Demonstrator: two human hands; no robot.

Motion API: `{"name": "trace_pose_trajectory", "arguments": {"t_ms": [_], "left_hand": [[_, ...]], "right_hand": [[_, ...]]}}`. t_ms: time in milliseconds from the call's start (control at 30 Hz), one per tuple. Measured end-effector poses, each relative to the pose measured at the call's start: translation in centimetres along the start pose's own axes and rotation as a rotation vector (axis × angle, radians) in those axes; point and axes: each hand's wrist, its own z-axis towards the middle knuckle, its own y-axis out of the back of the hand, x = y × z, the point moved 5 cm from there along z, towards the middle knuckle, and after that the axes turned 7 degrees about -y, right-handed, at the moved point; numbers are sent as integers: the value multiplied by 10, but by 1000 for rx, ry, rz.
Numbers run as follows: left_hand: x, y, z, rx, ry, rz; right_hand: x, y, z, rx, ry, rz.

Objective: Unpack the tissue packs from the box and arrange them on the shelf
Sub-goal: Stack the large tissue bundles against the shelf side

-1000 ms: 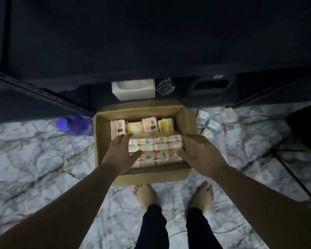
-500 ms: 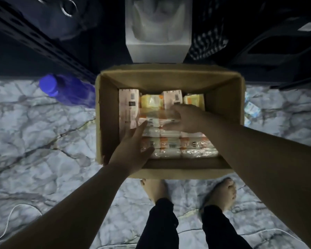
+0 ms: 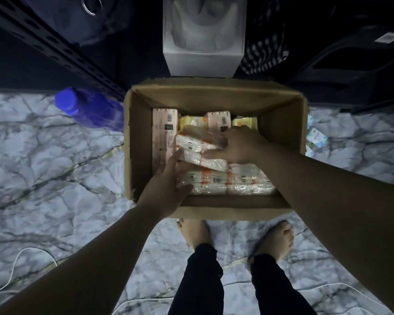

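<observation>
Down inside the open brown cardboard box [image 3: 214, 98] on the floor, a clear-wrapped bundle of white and orange tissue packs [image 3: 200, 144] sits tilted, its far end raised above the flat rows of similar packs [image 3: 228, 183] filling the near half of the box. The right hand [image 3: 239, 146] has its grip closed around the bundle's right end, fingers curled over the top and thumb along the lower edge. The left hand [image 3: 166, 187] is open, fingers straight and spread, with the fingertips touching the bundle's left side and the palm over the near-left corner of the packs below. Along the far wall of the box stand pink upright cartons with barcodes [image 3: 164, 137] and yellow packs [image 3: 245, 122] between them. Just left of the box a blue plastic bottle [image 3: 87, 105] lies on the grey-veined marble floor [image 3: 43, 167]. Beyond the box is a white open-top container [image 3: 203, 62], with the dark metal shelf frame [image 3: 55, 48] running off diagonally to the left. Bare feet [image 3: 196, 233] stand just behind the box, and a thin white cable [image 3: 16, 264] loops across the floor at the near left.
</observation>
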Motion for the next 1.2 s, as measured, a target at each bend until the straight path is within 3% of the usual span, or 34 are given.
{"name": "trace_pose_trajectory", "arguments": {"t_ms": [233,367,533,833,1067,1200], "left_hand": [[-24,4,-16,-123,-33,-84],[-19,3,-14,-224,70,-118],[-8,4,-12,-259,94,51],[-66,40,-53,-260,-176,119],[-173,87,-117,-264,-512,299],[-236,133,-164,-318,-561,274]], "right_hand": [[0,6,-49,-141,4,72],[-6,0,-58,-239,-46,50],[-15,1,-59,-368,-72,144],[-13,27,-130,-465,-117,326],[-16,71,-237,-537,-162,576],[-12,115,-316,-603,-125,609]]}}
